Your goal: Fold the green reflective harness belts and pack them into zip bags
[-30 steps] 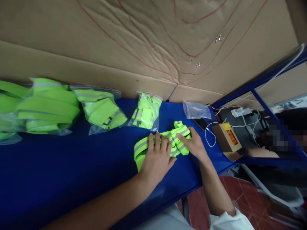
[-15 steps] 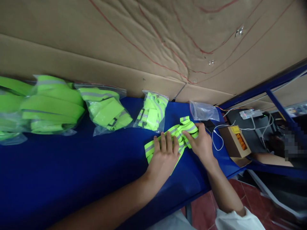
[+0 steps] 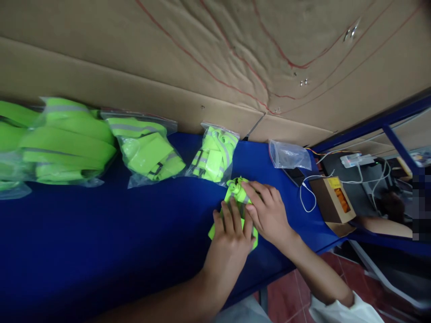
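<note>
On the blue tabletop [image 3: 101, 242] lies a folded neon-green reflective strap [image 3: 235, 190] with grey stripes, gathered into a compact bundle. My left hand [image 3: 232, 231] rests over its near side, fingers curled down onto the folds. From the right, my right hand [image 3: 269, 213] closes over the upper part, fingers pointing left across it. Both hands cover much of the bundle, and my left thumb is hidden. A small dark piece shows at the strap's top end. Just behind it sits a clear zip bag [image 3: 215, 154] packed with similar strap.
Larger bags of green strap [image 3: 148, 152] line the back left, against a brown-covered wall [image 3: 168, 85]. Behind my right hand are an empty clear bag [image 3: 289, 154], a dark flat object [image 3: 294, 176], a white cable [image 3: 303, 204] and a cardboard box [image 3: 332, 199]. Another person's arm [image 3: 384, 226] shows at right.
The loosely spread strap is now gathered into a smaller bundle. My right hand has moved left and down, close against my left hand, folding the strap's right end inward.
</note>
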Available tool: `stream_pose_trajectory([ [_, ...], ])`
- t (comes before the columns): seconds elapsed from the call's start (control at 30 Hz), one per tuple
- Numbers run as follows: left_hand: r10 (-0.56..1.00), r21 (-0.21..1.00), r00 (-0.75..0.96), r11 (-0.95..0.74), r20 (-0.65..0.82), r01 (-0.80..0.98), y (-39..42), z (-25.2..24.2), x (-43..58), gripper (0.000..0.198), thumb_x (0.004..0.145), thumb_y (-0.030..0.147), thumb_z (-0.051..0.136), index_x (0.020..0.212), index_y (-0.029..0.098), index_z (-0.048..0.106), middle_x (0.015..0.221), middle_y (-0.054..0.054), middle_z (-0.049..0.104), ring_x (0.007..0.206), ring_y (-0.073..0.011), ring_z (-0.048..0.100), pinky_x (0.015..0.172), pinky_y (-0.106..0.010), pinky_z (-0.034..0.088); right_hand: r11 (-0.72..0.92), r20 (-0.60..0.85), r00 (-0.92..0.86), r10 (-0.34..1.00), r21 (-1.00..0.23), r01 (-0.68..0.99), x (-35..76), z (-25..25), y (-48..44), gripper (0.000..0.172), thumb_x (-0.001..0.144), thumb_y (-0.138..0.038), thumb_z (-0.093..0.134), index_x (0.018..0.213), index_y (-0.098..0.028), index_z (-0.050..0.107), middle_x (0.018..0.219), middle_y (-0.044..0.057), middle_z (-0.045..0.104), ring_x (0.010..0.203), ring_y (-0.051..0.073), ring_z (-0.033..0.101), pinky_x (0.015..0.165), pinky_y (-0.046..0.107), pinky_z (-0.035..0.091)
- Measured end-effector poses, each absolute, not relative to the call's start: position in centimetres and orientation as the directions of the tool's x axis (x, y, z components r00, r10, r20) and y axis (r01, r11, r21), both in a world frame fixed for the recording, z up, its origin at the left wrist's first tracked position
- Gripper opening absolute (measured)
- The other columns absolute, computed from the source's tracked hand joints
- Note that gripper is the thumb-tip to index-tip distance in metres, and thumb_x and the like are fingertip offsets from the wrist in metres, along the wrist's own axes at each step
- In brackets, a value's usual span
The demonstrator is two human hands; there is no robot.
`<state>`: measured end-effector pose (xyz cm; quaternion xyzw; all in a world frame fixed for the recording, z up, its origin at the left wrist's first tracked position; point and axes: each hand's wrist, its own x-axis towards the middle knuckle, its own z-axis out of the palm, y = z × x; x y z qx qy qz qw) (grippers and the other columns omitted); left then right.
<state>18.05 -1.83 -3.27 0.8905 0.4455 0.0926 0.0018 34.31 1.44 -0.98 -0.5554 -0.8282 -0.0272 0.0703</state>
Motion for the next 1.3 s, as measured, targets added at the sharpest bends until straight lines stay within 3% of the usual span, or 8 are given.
stream_pose_trajectory([
  [0.13,0.797,0.118,0.574,-0.598,0.188,0.793,-3.8,-3.2,16.9,0.075,0.091,0.055,0.064,0.145,0.004,0.053,0.144,-0.034,0.057,0.132,-0.0484,0.059,0.103,-0.060,0.055,0.429,0.140,-0.406,0.903,-0.249,0.868,34.2,-0.9,0.6,0.047,0.107,-0.027,0.045,0.154,-0.027,0.049,0.143,0.010,0.055,0.125,0.029,0.049,0.103,0.047,0.041],
  [0.43,0.530,0.148,0.754,-0.843,0.388,0.516,-5.0,-4.6,13.9,0.048,0.102,0.023,0.040,0.149,0.015,0.048,0.130,-0.018,0.069,0.121,-0.0344,0.067,0.101,-0.048,0.053,0.515,0.079,-0.569,0.819,-0.540,0.666,36.4,-1.1,1.7,0.043,0.106,-0.032,0.056,0.149,-0.031,0.055,0.138,0.007,0.058,0.130,0.023,0.053,0.105,0.041,0.039],
  [0.57,0.483,0.184,0.764,-0.874,0.428,0.449,-3.7,-4.8,13.3,0.045,0.101,0.012,0.040,0.144,0.012,0.053,0.129,-0.016,0.069,0.119,-0.0279,0.066,0.103,-0.041,0.047,0.477,0.020,-0.590,0.807,-0.610,0.632,37.1,-0.9,1.9,0.046,0.111,-0.042,0.038,0.153,-0.030,0.051,0.142,0.009,0.055,0.138,0.024,0.047,0.112,0.043,0.033],
  [0.8,0.386,0.177,0.816,-0.923,0.431,0.343,-0.5,-2.1,14.3,0.043,0.102,0.013,0.040,0.143,0.011,0.052,0.109,-0.011,0.073,0.101,-0.0258,0.067,0.096,-0.044,0.044,0.319,-0.119,-0.630,0.767,-0.781,0.536,37.9,0.1,1.9,0.070,0.107,-0.064,0.013,0.158,-0.029,0.045,0.158,0.008,0.046,0.148,0.023,0.038,0.124,0.044,0.023],
  [0.93,0.539,0.459,0.742,-0.818,0.398,0.348,2.8,-0.9,15.0,0.033,0.103,0.013,0.043,0.131,0.022,0.057,0.112,-0.004,0.075,0.107,-0.0213,0.067,0.104,-0.044,0.039,0.292,-0.052,-0.620,0.783,-0.849,0.440,38.3,-0.4,1.7,0.077,0.105,-0.069,0.011,0.156,-0.026,0.048,0.157,0.010,0.047,0.148,0.023,0.040,0.125,0.044,0.026],
  [1.03,0.627,0.671,0.714,-0.678,0.313,0.301,4.8,-0.6,15.3,0.023,0.102,0.014,0.048,0.117,0.025,0.061,0.117,0.000,0.075,0.106,-0.0184,0.067,0.098,-0.039,0.042,0.324,0.007,-0.623,0.782,-0.859,0.396,38.9,-1.2,1.7,0.078,0.102,-0.073,0.022,0.158,-0.024,0.044,0.160,0.013,0.043,0.150,0.025,0.038,0.125,0.045,0.027],
  [1.13,0.661,0.736,0.712,-0.601,0.236,0.313,5.9,-0.6,15.4,0.020,0.100,0.017,0.052,0.114,0.026,0.064,0.111,0.001,0.075,0.101,-0.0190,0.067,0.090,-0.036,0.044,0.384,0.044,-0.662,0.748,-0.842,0.378,39.3,-1.5,1.7,0.088,0.095,-0.077,0.047,0.165,-0.027,0.029,0.167,0.014,0.032,0.155,0.029,0.031,0.126,0.047,0.026],
  [1.3,0.691,0.807,0.708,-0.496,0.145,0.319,7.4,-1.2,15.5,0.014,0.100,0.025,0.058,0.111,0.026,0.067,0.100,0.002,0.075,0.092,-0.0182,0.067,0.085,-0.032,0.048,0.375,-0.032,-0.613,0.790,-0.765,0.523,39.0,-1.5,1.0,0.125,0.078,-0.065,0.082,0.168,-0.031,0.002,0.174,0.014,0.015,0.160,0.034,0.018,0.128,0.051,0.026],
])
